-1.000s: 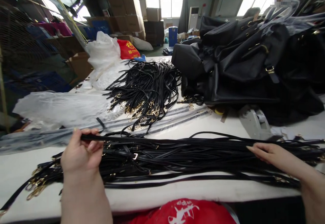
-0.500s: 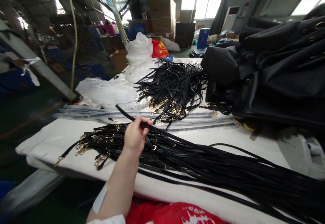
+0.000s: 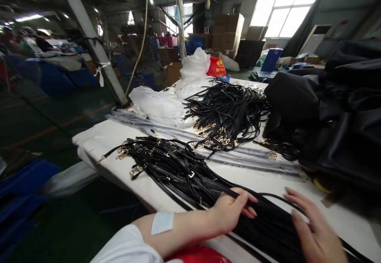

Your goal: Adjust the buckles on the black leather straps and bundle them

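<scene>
A long bundle of black straps [image 3: 178, 167] with gold-coloured clasps and buckles runs along the near side of the table toward the lower right. My left hand [image 3: 233, 211] is closed over the bundle's upper side, its fingers curled round a black strap. Over the bundle's right part is my right hand [image 3: 318, 229], with thumb and fingers apart and slightly blurred; nothing shows between them. Farther back lies a second heap of black straps [image 3: 232, 112], its gold clasps toward me.
Black bags [image 3: 336, 108] are piled on the right of the white table [image 3: 101, 136]. Clear plastic wrap [image 3: 160, 104] and a red bag [image 3: 216, 66] lie at the back. Long plastic-covered strips [image 3: 247, 157] separate the two strap heaps. A slanted metal post [image 3: 92, 44] stands at the left.
My left hand has moved right and toward me along the bundle; the strap end it held up is no longer raised. My right hand has come into view. The camera has turned left.
</scene>
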Available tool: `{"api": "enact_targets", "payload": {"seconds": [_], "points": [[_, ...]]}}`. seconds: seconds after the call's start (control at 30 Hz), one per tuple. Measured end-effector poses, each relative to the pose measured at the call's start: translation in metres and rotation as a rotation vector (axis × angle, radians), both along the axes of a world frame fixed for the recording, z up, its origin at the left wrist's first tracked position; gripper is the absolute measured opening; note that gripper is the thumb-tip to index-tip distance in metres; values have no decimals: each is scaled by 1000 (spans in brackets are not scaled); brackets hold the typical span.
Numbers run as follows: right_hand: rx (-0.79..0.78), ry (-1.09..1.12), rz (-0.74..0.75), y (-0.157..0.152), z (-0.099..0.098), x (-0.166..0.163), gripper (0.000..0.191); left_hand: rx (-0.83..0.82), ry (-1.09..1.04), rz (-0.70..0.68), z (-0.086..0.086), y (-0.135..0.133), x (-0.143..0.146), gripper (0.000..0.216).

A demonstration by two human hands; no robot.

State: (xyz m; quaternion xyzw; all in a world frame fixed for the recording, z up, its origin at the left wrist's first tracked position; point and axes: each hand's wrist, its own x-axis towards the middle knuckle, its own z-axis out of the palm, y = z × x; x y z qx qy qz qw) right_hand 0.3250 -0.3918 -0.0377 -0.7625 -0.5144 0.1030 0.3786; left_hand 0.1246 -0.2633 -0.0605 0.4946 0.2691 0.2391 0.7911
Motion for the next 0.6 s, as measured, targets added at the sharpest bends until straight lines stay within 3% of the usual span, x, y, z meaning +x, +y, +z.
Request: {"api": "enact_targets", "payload": {"seconds": [0.13, 0.27, 0.33, 0.5, 0.6], "points": [[-12, 280, 232, 44, -20, -66, 41, 203, 6, -108, 13, 9, -11, 71], [-48, 265, 122, 58, -12, -78, 37, 357, 106, 178, 23, 33, -22, 63], [-47, 237, 85, 59, -6, -75, 35, 478, 160, 242, 24, 39, -21, 60], [-38, 259, 206, 52, -10, -64, 39, 894, 264, -171, 29, 45, -5, 53], [-114, 341, 91, 34, -24, -42, 46, 1013, 433, -190, 39, 76, 6, 52]]}}
